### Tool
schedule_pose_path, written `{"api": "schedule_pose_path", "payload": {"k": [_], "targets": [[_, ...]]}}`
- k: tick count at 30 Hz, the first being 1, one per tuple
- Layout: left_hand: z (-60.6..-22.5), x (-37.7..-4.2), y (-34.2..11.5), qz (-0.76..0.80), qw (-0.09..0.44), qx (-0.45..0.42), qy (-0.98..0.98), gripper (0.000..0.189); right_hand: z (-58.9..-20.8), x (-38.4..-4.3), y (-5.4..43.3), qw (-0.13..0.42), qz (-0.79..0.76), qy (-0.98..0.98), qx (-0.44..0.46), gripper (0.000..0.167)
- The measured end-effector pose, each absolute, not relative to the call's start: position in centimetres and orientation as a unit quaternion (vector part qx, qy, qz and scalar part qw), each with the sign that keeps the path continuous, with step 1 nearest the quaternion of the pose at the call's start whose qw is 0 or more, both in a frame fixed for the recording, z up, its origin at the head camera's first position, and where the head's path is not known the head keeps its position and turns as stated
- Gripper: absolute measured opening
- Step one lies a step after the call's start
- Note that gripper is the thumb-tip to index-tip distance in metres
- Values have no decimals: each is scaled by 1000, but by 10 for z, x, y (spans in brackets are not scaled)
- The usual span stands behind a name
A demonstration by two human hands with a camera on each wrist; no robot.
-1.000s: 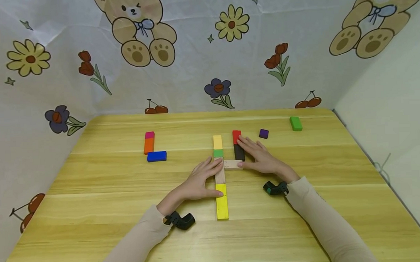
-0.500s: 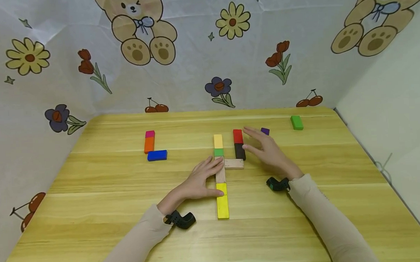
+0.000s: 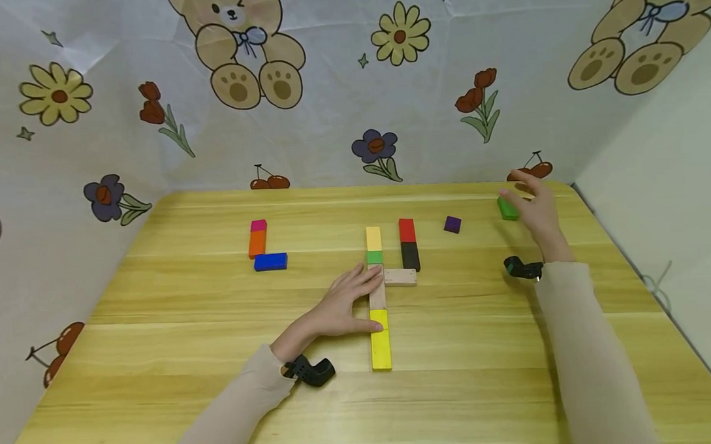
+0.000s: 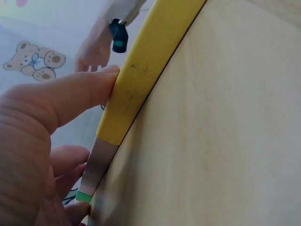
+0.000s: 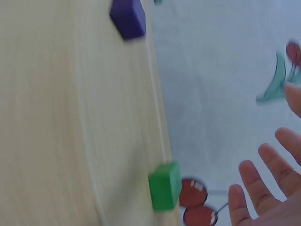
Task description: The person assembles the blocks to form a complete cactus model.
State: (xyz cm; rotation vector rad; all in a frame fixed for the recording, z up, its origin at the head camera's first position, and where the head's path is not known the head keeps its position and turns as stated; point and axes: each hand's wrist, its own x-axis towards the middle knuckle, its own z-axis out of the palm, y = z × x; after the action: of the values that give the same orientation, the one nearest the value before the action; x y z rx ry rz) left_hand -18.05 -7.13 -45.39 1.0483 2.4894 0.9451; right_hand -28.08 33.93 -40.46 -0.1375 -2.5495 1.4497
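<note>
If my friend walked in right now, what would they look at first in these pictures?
Probably the big winking bears printed on the sheet behind the table. Next might come the line of colourful blocks in the middle of the table, with the left hand touching it. Then perhaps the right hand near the far right corner, hovering by a bright green block without holding it.

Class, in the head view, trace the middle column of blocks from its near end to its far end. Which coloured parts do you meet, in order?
Yellow part → bare-wood part, partly covered by the left hand → green part → pale yellow part.
</note>
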Motion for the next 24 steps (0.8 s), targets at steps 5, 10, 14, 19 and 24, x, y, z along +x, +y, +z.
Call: {"api": "schedule_pose_path", "payload": {"k": [5, 10, 14, 19, 24], "targets": [[-456, -180, -71, 328, 141, 363, 861, 91, -412, -288, 364, 36, 488, -869, -75, 74], [-455, -180, -71, 332, 139, 362, 860, 91, -423, -294, 376, -20, 471, -879, -67, 83], [-455, -179, -71, 329, 138, 362, 861, 92, -429, -297, 383, -72, 451, -888, -63, 89], [-454, -179, -70, 327, 141, 362, 862, 91, -433, -297, 385, -98, 422, -899, -62, 92], [-453, -180, -71, 331, 136, 363, 860, 91, -434, -297, 384, -93, 421, -900, -60, 90]]}}
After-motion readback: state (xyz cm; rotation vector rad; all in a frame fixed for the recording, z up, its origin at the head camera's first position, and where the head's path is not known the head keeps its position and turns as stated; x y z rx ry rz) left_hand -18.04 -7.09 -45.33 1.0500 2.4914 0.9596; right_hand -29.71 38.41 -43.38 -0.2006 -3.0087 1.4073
